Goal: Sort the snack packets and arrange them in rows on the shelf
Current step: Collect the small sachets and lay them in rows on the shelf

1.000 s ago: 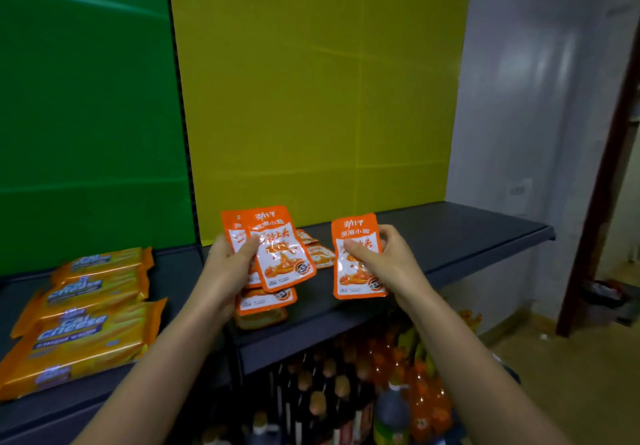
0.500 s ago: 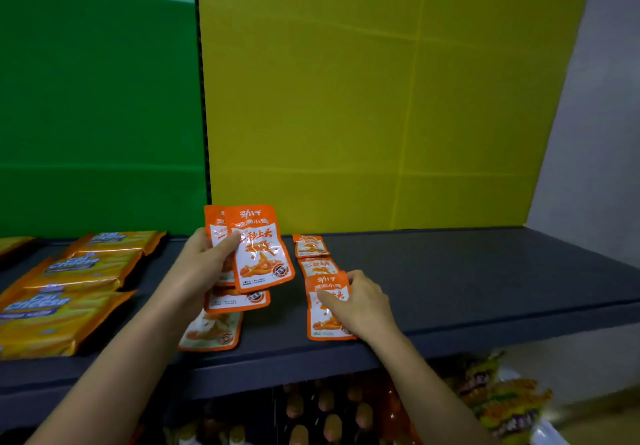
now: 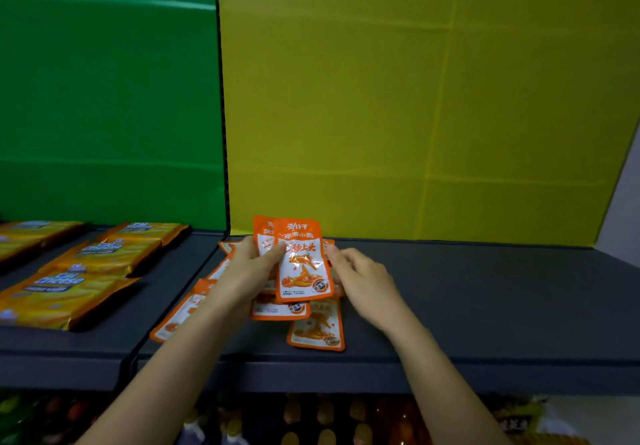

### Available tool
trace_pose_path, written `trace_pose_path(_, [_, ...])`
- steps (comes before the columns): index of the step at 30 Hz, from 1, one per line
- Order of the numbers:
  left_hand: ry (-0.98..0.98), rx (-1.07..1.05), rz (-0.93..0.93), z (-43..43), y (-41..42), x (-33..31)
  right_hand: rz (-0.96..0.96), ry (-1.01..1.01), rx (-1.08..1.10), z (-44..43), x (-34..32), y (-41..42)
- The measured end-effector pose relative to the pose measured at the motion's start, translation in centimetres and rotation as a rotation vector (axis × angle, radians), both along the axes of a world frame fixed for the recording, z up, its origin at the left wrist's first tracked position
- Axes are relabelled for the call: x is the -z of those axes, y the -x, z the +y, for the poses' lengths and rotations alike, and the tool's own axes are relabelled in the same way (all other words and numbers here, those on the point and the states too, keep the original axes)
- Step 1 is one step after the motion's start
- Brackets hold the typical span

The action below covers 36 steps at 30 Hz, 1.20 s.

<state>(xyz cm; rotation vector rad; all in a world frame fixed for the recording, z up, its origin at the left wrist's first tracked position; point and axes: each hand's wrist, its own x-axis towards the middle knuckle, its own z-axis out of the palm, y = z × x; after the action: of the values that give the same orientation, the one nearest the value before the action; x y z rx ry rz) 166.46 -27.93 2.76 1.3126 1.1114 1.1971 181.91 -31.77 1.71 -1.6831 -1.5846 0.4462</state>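
Front orange fish-snack packet (image 3: 304, 261): upright, face to the camera, printed top uppermost, long axis near vertical and barely tilted. Fanned with at least two more of the same kind behind it, all pinched in the left hand (image 3: 247, 271), thumb pressed across the front, fingers curled out of sight behind. Held above the dark shelf (image 3: 485, 306), just over the loose ones lying there. Right hand (image 3: 363, 278) at the packet's right edge, fingers loosely bent; touching or already pinching, cannot tell.

Under the fan, a flat packet (image 3: 317, 328) near the front lip, long axis running front to back, top toward the rear. To the left, a slanted packet (image 3: 176, 316) partly under the forearm, lying askew. More tucked behind the hands, count unclear.

Judged early to midway for this kind: gathered in one spot but hardly ranked, no clean row of orange visible. Left to do, by the look of it — laying out the handful and squaring up the loose ones.

Farther left, yellow cheese-wafer packs (image 3: 69, 292) already in tidy lines before the green panel (image 3: 104, 98). Yellow panel (image 3: 381, 98) behind the orange lot. Bottles (image 3: 322, 413) dim on the level beneath.
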Motion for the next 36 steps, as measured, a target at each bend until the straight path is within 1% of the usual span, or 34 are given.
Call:
trace_pose_path(2, [-0.028, 0.015, -0.026, 0.6, -1.7, -0.2, 0.057, -0.026, -0.012, 1.3, -0.1, -0.5])
trace_pose_path(4, [-0.056, 0.048, -0.064, 1.1, -3.2, -0.7, 0.080, -0.074, 0.034, 2.5, 0.1, -1.2])
trace_pose_path(8, [-0.054, 0.114, -0.074, 2.4, -4.9, -1.2, 0.301, -0.102, -0.013, 3.8, -0.4, -2.9])
trace_pose_path(10, [-0.054, 0.091, -0.057, 3.6, -5.2, -1.5, 0.355, -0.149, 0.012, 4.7, -0.6, -4.4])
trace_pose_path(12, [-0.045, 0.029, -0.059, 4.8, -4.9, -2.0, 0.400, -0.182, 0.091, 6.1, -0.7, -6.4])
trace_pose_path(13, [-0.030, 0.001, -0.055, 5.3, -4.6, -2.2, 0.399, -0.162, 0.143, 6.9, -0.5, -7.5])
trace_pose_path(15, [0.006, -0.015, -0.030, 6.0, -4.3, -2.5, 0.345, -0.058, 0.216, 8.5, 0.3, -9.6])
trace_pose_path(18, [0.040, 0.006, 0.045, 6.6, -4.7, -2.4, 0.142, 0.146, 0.249, 10.6, 2.4, -11.6])
trace_pose_path(21, [0.045, 0.002, 0.095, 7.0, -5.3, -1.9, -0.047, 0.237, 0.306, 11.7, 2.9, -12.3])
trace_pose_path(25, [0.054, -0.020, 0.146, 7.5, -5.9, -1.4, -0.211, 0.263, 0.372, 12.4, 2.8, -12.8])
trace_pose_path(28, [0.064, -0.024, 0.167, 7.7, -6.5, -0.9, -0.305, 0.240, 0.387, 12.5, 2.9, -12.8])
trace_pose_path(34, [0.102, -0.033, 0.179, 7.1, -7.5, -0.7, -0.373, 0.224, 0.390, 12.4, 2.7, -12.7])
trace_pose_path(36, [0.095, -0.035, 0.191, 6.8, -7.8, -0.7, -0.408, 0.192, 0.422, 12.1, 2.4, -12.8])
